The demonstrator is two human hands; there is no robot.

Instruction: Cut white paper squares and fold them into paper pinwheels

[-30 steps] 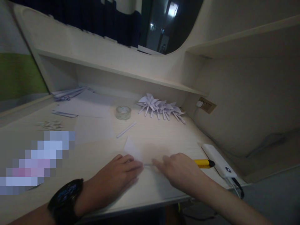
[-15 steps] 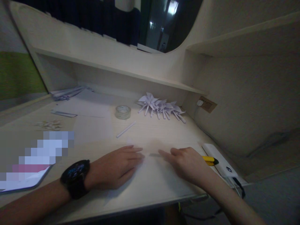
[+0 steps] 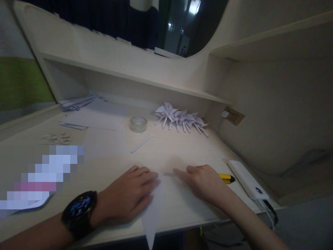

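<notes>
My right hand (image 3: pixel 201 180) is closed around a utility knife, whose yellow and black handle end (image 3: pixel 226 178) sticks out behind the palm. A thin blade shows past the pointing index fingertip, close to the left fingers. My left hand (image 3: pixel 132 189), with a watch on its wrist, lies on a sheet of white paper (image 3: pixel 150 222) and presses it to the desk. Its fingers are slightly bent and the thumb is apart from them. A pointed end of the paper hangs over the desk's front edge; the hand covers part of the sheet.
Behind the hands lie a thin white paper stick (image 3: pixel 142 143), a roll of clear tape (image 3: pixel 138 124) and several paper pinwheels (image 3: pixel 179 118). White sheets (image 3: pixel 104 114) and small pale pieces (image 3: pixel 57 138) are at left, near a blurred-out tablet-like device (image 3: pixel 44 203). A white power bank (image 3: pixel 248 180) with cables sits right.
The left fingers have bent more, and the paper's pointed end now shows over the front edge. The right hand and knife have shifted slightly left. The view has moved a little.
</notes>
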